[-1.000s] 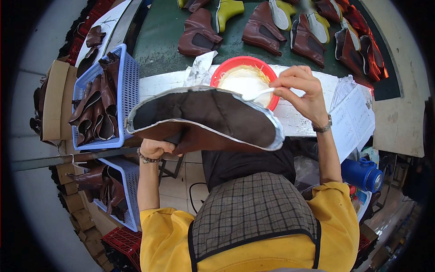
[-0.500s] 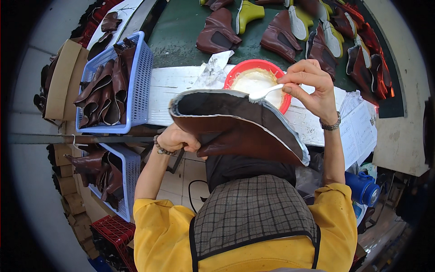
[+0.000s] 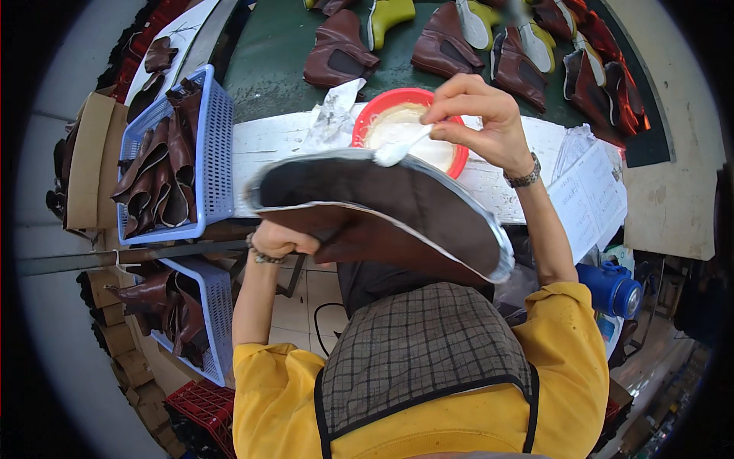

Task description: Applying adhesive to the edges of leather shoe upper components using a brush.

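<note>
A brown leather boot upper [image 3: 390, 239] hangs in front of me over my lap, its dark inner side and pale-coated edge turned up. My left hand [image 3: 283, 239] is closed on its lower left part, with some fingers hidden by the leather. Between thumb and fingers my right hand [image 3: 483, 122] pinches a small white brush [image 3: 392, 154]. Its head touches the upper's far edge, left of the middle. Just beyond stands a red bowl [image 3: 456, 162] of white paste, partly covered by my right hand and the brush.
At left, a blue basket [image 3: 216, 164] holds several brown uppers; a second basket [image 3: 220, 287] sits below it. Boots on yellow-green lasts [image 3: 394, 21] and brown uppers [image 3: 336, 57] lie on the green surface [image 3: 271, 57]. Papers [image 3: 585, 199] and a blue flask [image 3: 609, 289] are at right.
The upper has swung left and tipped, so more of its inner side shows. My right hand and the brush have gone left with it. The whole view has shifted a little.
</note>
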`<act>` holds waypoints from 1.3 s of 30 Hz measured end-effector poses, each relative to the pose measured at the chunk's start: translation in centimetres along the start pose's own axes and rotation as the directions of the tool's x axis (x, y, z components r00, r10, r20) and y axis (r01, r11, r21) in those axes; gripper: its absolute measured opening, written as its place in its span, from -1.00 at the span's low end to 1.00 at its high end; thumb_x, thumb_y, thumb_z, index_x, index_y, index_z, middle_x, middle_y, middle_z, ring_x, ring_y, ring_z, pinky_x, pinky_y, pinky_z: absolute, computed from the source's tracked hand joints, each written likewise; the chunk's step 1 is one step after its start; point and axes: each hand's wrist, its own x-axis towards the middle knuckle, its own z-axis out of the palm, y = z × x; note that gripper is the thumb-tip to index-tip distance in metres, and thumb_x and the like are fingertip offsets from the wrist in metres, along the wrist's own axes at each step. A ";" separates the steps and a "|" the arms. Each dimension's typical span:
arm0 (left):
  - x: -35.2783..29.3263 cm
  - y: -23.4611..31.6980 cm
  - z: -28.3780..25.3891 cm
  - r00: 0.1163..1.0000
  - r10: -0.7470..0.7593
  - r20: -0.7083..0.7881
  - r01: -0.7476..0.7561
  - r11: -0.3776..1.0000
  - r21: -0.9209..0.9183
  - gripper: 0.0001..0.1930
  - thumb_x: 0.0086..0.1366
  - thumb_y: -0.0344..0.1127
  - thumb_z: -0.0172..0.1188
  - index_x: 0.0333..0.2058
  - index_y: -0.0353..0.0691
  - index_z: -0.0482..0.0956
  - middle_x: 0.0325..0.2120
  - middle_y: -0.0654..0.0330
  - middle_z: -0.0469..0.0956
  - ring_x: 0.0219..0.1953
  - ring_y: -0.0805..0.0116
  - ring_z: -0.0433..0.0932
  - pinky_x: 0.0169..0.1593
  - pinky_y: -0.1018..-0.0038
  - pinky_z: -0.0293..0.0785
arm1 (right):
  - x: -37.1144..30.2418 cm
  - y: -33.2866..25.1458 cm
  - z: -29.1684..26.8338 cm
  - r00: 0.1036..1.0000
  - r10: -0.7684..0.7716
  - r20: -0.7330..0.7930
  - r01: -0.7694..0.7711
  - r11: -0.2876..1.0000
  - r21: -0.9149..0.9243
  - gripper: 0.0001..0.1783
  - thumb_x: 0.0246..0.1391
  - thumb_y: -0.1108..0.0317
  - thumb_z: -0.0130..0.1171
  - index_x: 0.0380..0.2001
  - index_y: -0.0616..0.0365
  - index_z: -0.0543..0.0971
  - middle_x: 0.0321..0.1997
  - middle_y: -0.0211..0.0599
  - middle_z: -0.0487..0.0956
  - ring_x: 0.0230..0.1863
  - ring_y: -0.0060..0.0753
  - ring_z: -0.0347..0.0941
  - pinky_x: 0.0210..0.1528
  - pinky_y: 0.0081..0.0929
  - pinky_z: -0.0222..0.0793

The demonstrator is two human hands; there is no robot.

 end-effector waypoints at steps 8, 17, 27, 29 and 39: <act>-3.5 -2.3 -3.6 0.960 0.156 -0.233 -0.206 0.957 -0.205 -0.28 -0.07 -0.79 0.19 0.19 -0.47 0.43 -0.16 -0.12 0.60 -0.59 0.40 0.42 -0.51 0.42 0.38 | -6.4 1.3 -0.4 0.938 0.297 -0.180 -0.286 0.954 0.087 -0.82 0.01 0.48 0.46 -0.25 0.16 0.77 -0.24 -0.34 0.66 -0.20 -0.54 0.54 -0.18 -0.59 0.44; 0.0 1.6 0.1 0.845 -0.022 -0.534 -0.069 0.986 -0.150 -0.52 -0.06 -0.71 0.09 -0.05 -0.58 0.47 -0.57 0.03 0.49 -0.75 0.45 0.25 -0.58 0.39 0.34 | -9.3 2.0 -0.3 0.904 0.381 -0.195 -0.386 0.922 0.015 -0.85 0.06 0.51 0.41 -0.25 0.25 0.75 -0.24 -0.30 0.64 -0.21 -0.52 0.55 -0.16 -0.60 0.47; 13.5 3.7 -14.4 0.876 -0.021 -0.482 -0.297 0.763 -0.574 -0.91 0.21 -0.56 0.08 -0.48 -0.41 0.49 -0.04 -0.49 0.48 -0.59 0.31 0.38 -0.60 0.60 0.18 | -15.2 11.7 1.0 0.446 0.733 -0.513 -0.583 0.673 0.455 -0.73 0.46 0.24 0.04 -0.14 0.24 0.57 -0.49 -0.55 0.42 -0.68 -0.80 0.16 -0.70 -0.70 0.00; 18.0 3.7 -17.8 0.850 -0.028 -0.527 -0.379 0.661 -0.647 -0.96 0.26 -0.61 0.11 -0.39 -0.43 0.50 0.06 -0.48 0.41 -0.35 0.16 0.53 -0.54 0.63 0.41 | -15.4 11.6 0.9 0.421 0.725 -0.546 -0.609 0.672 0.422 -0.74 0.46 0.24 0.03 -0.13 0.23 0.56 -0.49 -0.56 0.41 -0.67 -0.82 0.15 -0.70 -0.72 0.00; 13.6 1.4 -19.9 0.386 0.127 -0.914 -0.070 0.992 0.108 -0.71 0.34 -0.39 0.25 -0.01 -0.37 0.59 -0.10 0.12 0.65 -0.06 0.26 0.63 -0.03 0.33 0.64 | -16.3 12.7 2.0 0.447 0.729 -0.519 -0.587 0.677 0.445 -0.75 0.42 0.30 0.11 0.01 0.22 0.58 -0.38 -0.52 0.52 -0.63 -0.83 0.18 -0.67 -0.79 0.00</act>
